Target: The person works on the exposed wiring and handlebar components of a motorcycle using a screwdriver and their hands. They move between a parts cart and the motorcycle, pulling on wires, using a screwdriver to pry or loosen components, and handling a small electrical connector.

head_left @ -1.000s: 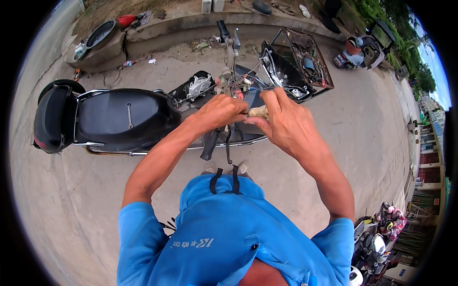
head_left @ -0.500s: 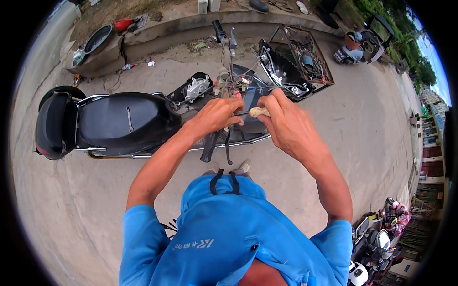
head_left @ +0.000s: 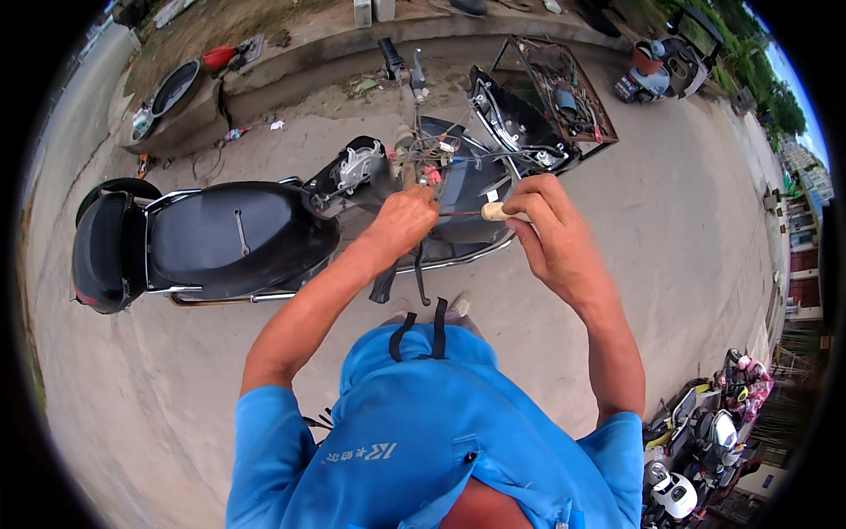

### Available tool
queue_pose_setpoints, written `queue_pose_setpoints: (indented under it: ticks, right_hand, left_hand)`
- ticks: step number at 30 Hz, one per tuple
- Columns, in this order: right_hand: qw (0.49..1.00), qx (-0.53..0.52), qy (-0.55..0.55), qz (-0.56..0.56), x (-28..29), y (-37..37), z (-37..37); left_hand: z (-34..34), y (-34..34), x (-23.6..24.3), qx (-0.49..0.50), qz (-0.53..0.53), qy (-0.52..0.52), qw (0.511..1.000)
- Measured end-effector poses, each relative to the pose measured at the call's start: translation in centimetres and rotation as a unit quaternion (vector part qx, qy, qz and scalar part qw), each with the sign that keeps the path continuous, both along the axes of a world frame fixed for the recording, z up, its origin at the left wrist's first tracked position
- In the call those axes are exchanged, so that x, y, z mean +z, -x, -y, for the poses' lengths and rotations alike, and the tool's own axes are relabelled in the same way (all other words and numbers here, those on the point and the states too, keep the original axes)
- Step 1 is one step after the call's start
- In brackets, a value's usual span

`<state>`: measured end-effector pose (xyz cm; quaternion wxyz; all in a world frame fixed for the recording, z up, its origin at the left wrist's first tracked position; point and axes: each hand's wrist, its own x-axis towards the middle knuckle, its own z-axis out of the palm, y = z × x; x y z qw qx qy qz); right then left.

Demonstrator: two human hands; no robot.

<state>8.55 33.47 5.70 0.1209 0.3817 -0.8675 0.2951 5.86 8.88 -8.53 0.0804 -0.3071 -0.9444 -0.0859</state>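
A person in a blue shirt (head_left: 423, 441) is standing over a stripped-down scooter (head_left: 291, 229) that is lying across the concrete ground (head_left: 670, 229), its black seat (head_left: 233, 234) pointing left and its exposed front end sitting just beyond the hands. The right hand (head_left: 551, 234) is gripping a screwdriver (head_left: 480, 212) by its pale handle, fingers curled tightly round it, and the thin shaft is running left toward the other hand. The left hand (head_left: 405, 220) is closing on the tool's tip end, right against the tangle of loose wiring (head_left: 432, 159) at the scooter's steering column; whether it is pinching a wire or a small part there, I cannot tell. A handlebar (head_left: 401, 66) is sticking out on the far side. To the far right of the hands, a removed black body panel (head_left: 511, 115) is leaning beside a wire basket (head_left: 564, 88) full of odds and ends. Several parked scooters (head_left: 705, 432) are standing at the near right.
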Motion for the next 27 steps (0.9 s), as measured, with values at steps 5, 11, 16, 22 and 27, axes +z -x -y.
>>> queue_pose_setpoints:
  ticks: [5,11,16,22,27]
  right_hand:
    - [0.988,-0.104,0.107,0.044,-1.2,-0.8,-5.0]
    - [0.820,-0.278,0.434,0.249,-8.9,-3.0,-10.0]
    - [0.575,-0.265,0.671,0.386,-16.1,-7.1,-9.1]
    - [0.444,-0.210,0.727,0.480,-21.4,-11.1,-5.9]
    - [0.403,-0.189,0.735,0.512,-21.9,-11.4,-3.9]
  left_hand:
    - [-0.7,-0.2,0.1,0.014,-0.017,0.058,0.998]
    - [-1.4,0.0,-1.3,0.020,-0.065,0.078,0.995]
    - [-1.6,-0.8,-1.3,0.028,-0.111,0.115,0.987]
    - [-1.5,-0.9,-1.1,0.052,-0.115,0.148,0.981]
    - [-1.0,-0.8,-0.7,0.024,-0.092,0.124,0.988]
